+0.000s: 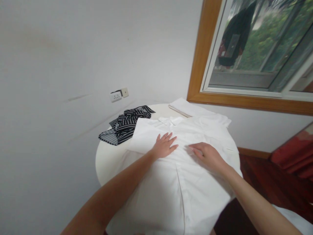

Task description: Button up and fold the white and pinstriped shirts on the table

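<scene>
A white button-up shirt (168,182) is spread over a round table, its collar at the far side and its lower end hanging toward me over the near edge. The front placket runs down its middle. My left hand (165,146) lies flat on the upper part, fingers spread, holding nothing. To its right, my right hand (207,156) has thumb and forefinger brought together in a pinch at the shirt's surface, apparently on the cloth; the fingertips are slightly blurred. Creases run across the fabric between the two hands.
The white round table (104,163) stands by the wall. A crumpled black-and-white striped garment (126,125) lies at its back left. Folded white cloth (188,107) lies at the back right. A wall socket (115,96), a wood-framed window (195,71) and a red curtain (295,153) surround it.
</scene>
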`<act>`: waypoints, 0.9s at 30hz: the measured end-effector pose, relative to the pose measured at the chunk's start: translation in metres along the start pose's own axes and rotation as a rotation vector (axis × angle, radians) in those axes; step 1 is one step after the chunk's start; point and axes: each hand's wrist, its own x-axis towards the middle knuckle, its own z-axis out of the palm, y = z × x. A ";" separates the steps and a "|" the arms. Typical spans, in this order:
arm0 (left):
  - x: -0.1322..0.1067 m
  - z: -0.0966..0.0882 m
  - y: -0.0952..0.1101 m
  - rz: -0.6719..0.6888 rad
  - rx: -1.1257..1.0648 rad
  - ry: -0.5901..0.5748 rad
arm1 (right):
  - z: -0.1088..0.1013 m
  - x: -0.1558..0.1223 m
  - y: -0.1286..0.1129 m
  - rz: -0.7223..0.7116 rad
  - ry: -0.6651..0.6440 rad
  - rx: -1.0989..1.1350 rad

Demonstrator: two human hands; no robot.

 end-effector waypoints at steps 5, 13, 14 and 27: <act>-0.001 -0.001 0.002 -0.014 -0.016 -0.019 | 0.035 0.016 0.012 -0.070 -0.031 -0.147; 0.003 -0.005 -0.016 -0.050 -0.007 -0.053 | 0.041 0.009 0.019 -0.086 -0.059 -0.143; 0.004 -0.006 -0.021 -0.066 -0.005 -0.058 | 0.040 0.009 0.019 -0.085 -0.054 -0.140; 0.022 -0.009 -0.085 -0.264 0.064 -0.117 | 0.038 -0.002 0.023 -0.044 -0.073 -0.175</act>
